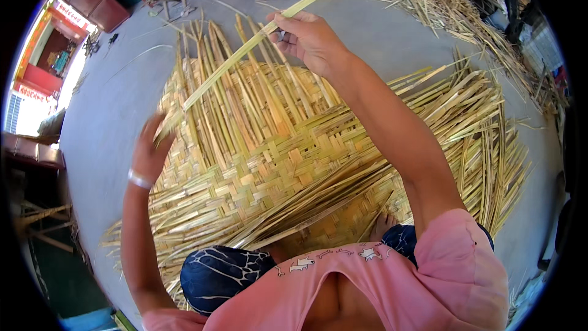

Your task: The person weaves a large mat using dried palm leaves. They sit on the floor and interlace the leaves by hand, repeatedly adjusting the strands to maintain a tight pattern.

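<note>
Right hand pinches a long green-yellow reed strip near its upper end, strip slanting down-left over the woven mat. Left hand grips the strip's lower end at the mat's left edge; fingers blurred, closure looks tight.

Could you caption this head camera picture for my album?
Both hands, left hand and right hand, hold one long pale-green reed strip above a half-woven straw-coloured mat.

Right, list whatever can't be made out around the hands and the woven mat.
- Left hand, head view: motion blur hides its fingers and its grip on the reed strip.
- Woven mat: near edge covered by the person's knees and pink shirt.
- Right hand: palm side faces away.
- Loose reed pile: cut by the rim.
</note>
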The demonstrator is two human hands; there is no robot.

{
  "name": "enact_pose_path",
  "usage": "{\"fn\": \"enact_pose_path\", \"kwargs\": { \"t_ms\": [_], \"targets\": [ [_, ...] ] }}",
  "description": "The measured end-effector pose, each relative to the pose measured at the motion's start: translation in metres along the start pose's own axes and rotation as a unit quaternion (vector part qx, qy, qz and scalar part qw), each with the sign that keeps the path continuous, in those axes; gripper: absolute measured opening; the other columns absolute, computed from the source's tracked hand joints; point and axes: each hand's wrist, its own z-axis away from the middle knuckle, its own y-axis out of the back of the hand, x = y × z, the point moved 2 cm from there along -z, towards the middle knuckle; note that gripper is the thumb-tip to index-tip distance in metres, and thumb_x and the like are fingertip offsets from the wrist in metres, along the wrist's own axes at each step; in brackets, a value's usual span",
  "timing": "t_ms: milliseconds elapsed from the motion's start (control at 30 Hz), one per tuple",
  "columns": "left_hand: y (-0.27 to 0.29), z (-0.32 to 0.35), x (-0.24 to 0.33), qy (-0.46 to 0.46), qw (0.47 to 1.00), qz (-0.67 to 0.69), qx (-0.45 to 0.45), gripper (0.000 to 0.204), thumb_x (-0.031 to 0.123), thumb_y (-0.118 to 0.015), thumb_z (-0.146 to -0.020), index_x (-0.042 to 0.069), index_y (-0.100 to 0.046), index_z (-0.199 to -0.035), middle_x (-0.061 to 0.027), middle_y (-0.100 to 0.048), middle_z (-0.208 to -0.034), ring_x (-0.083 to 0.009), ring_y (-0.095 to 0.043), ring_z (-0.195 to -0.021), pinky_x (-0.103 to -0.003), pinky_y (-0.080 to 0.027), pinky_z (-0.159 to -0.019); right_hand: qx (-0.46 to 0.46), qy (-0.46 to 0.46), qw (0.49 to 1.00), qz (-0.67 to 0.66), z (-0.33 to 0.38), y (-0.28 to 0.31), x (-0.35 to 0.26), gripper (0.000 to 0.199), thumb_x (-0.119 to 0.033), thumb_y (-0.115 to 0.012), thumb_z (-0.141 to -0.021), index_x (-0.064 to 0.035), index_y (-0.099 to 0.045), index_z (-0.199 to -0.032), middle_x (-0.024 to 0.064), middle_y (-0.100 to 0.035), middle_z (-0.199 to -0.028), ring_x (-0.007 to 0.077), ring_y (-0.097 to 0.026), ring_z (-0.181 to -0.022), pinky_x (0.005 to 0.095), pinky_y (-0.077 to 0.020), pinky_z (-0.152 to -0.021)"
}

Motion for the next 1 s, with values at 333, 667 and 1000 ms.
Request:
{"fn": "enact_pose_path", "kwargs": {
  "t_ms": [333,667,1000],
  "targets": [
    [-0.061,-0.134,0.128,0.054,0.975,0.191,-0.105,0.026,0.027,-0.057,-0.088,0.004,-0.064,-0.096,0.0021,-0.056,-0.061,-0.0054,-0.047,-0.048,-0.018,-0.035,-0.044,0.033,0.024,0.995,-0.090,0.025,-0.003,0.025,0.018,-0.020,-0.060,-0.087,-0.0036,-0.059,-0.096,0.0013,-0.058,-0.076,0.0102,-0.057,-0.072,0.0219,-0.0449,-0.060],
    [-0.093,-0.106,0.131,0.137,0.918,0.307,-0.211,0.022,0.022,-0.049,-0.089,0.003,-0.061,-0.089,-0.0024,-0.061,-0.072,-0.0078,-0.056,-0.057,-0.021,-0.041,-0.049,0.077,0.044,0.996,0.025,0.045,0.009,0.039,0.021,-0.020,-0.061,-0.087,-0.0043,-0.060,-0.100,0.0009,-0.059,-0.088,0.0097,-0.058,-0.078,0.0236,-0.0486,-0.068],
    [-0.140,-0.150,0.047,-0.405,0.877,-0.249,0.077,0.016,0.019,-0.058,-0.080,0.005,-0.063,-0.086,-0.0100,-0.062,-0.078,-0.0247,-0.060,-0.065,-0.034,-0.048,-0.056,0.191,0.291,0.836,0.423,0.047,-0.020,0.051,0.020,-0.021,-0.059,-0.085,-0.0018,-0.063,-0.082,0.0058,-0.061,-0.067,0.0148,-0.060,-0.064,0.0307,-0.0463,-0.057]
  ]
}}
